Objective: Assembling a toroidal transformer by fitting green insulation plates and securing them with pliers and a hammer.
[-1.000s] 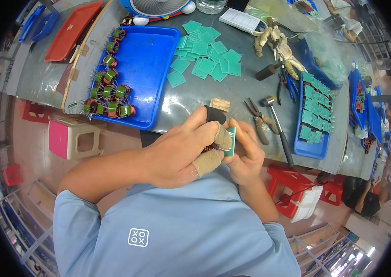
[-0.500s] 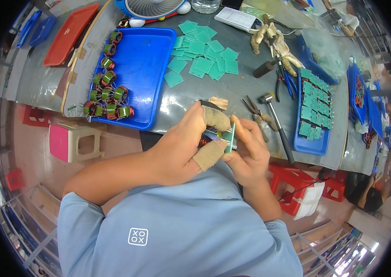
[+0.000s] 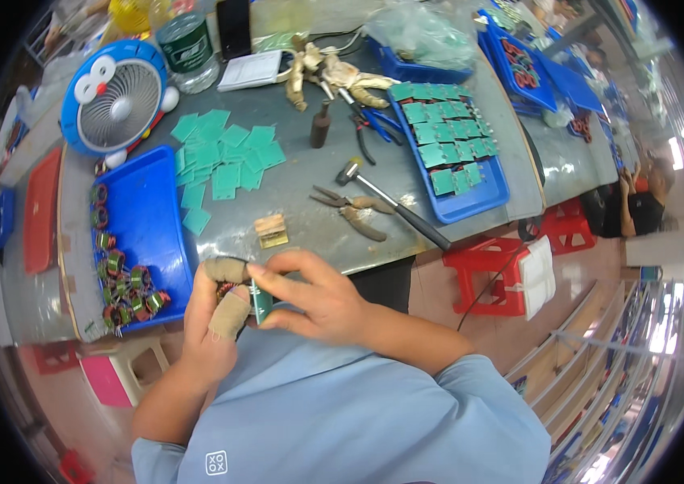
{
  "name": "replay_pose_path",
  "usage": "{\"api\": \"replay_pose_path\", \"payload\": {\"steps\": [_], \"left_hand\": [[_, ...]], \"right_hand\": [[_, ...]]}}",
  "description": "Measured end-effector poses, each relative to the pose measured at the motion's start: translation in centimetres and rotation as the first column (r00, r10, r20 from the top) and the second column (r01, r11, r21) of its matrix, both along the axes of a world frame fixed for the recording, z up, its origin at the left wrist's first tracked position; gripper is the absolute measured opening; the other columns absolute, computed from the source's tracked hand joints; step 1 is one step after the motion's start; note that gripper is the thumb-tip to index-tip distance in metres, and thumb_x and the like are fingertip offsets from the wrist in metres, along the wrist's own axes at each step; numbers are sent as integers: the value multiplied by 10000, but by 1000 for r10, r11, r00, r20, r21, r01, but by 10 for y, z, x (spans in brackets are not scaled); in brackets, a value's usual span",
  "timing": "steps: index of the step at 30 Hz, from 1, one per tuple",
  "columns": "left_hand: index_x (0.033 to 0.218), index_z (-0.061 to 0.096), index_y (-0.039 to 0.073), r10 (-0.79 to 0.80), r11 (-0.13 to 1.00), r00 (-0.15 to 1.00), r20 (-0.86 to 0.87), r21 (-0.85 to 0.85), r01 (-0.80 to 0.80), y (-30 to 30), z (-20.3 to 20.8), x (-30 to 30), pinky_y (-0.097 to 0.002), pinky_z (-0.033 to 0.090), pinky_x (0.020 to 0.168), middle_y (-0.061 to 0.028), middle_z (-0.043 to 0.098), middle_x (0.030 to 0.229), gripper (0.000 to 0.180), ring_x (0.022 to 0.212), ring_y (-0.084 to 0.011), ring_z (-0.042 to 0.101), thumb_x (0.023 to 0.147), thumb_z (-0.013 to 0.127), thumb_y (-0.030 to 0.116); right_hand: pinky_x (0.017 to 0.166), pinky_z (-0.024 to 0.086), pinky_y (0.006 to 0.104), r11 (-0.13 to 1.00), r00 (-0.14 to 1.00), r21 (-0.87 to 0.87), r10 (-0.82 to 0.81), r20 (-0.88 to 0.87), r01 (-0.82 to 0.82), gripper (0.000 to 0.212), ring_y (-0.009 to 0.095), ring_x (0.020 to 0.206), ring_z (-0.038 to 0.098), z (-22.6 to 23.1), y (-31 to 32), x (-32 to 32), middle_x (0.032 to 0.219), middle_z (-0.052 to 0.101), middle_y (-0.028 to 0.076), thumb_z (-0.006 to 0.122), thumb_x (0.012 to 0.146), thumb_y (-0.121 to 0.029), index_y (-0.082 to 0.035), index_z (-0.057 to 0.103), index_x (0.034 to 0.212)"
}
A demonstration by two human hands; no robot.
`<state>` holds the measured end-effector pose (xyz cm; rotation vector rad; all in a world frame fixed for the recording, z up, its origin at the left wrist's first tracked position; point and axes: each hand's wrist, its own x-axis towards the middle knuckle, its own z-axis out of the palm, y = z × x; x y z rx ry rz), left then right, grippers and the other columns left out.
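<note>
Taking our two hands as the centre of a clock, we look down at a grey tabletop (image 3: 298,189) while we hold a coil against a board. Our left hand (image 3: 206,327) has its fingers, two of them in tan cloth covers (image 3: 230,313), clamped on the copper-wound coil (image 3: 227,287), which they partly hide. Our right hand (image 3: 322,297) pinches the green board (image 3: 263,305), fingers and thumb closed on it, so that it stands on edge just beside the coil. Pale leads show against the board's coil-side face; whether they pass through, we cannot tell. The step in hand seems to be lining up leads with holes; by our judgement, the next move calls for even pressure without bending a lead. At nine o'clock, more coils (image 3: 116,284) lie in a blue tray (image 3: 152,206); near twelve, loose green boards (image 3: 227,179) overlap. Between one and two rest pliers (image 3: 352,211); at two, a hammer (image 3: 394,206) and, farther out, another blue tray (image 3: 477,200) holding rows of board-topped pieces (image 3: 439,153).
</note>
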<state>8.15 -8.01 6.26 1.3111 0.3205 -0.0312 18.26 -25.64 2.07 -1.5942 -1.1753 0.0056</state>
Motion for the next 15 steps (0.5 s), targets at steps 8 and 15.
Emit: {"api": "replay_pose_path", "payload": {"steps": [8, 15], "left_hand": [[1064, 501, 93, 101, 994, 995, 27, 40, -102, -9, 8, 3, -225, 434, 710, -2, 551, 966, 36, 822, -55, 515, 1054, 533, 81], [1115, 500, 83, -82, 957, 988, 128, 286, 43, 5, 6, 4, -235, 465, 698, -27, 583, 1005, 71, 854, -68, 554, 1060, 539, 104]], "right_hand": [[894, 543, 384, 999, 997, -3, 39, -72, -39, 696, 303, 1066, 631, 0, 1, -2, 1255, 596, 142, 843, 848, -205, -47, 578, 1473], [865, 543, 378, 995, 992, 95, 44, -114, -33, 680, 299, 1045, 623, -6, 2, -2, 1249, 584, 137, 840, 845, -152, -51, 582, 1467]]}}
